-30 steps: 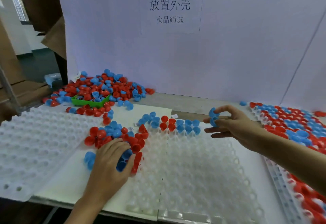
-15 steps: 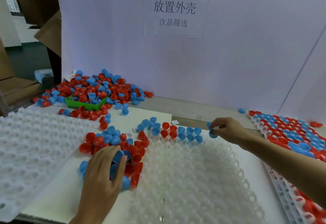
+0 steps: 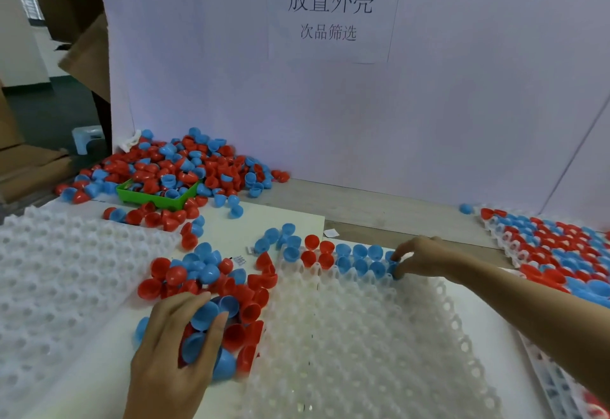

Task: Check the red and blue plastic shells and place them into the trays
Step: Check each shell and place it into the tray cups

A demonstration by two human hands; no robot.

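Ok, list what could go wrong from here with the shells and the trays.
1. The right hand is seating a blue shell at the end of the filled rows in the middle tray; it could land tilted or knock neighbouring shells loose.
2. The left hand grips into a loose heap beside that tray; shells may spill into unfilled pockets unchecked.

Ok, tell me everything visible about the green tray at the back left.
The green tray is a small, shallow, bright green container that looks like plastic, with low upright walls and a square near corner. It sits flat at the front edge of the big heap of shells, turned at an angle to the table edge. Red and blue shells fill it and crowd its sides. Neither hand touches it.
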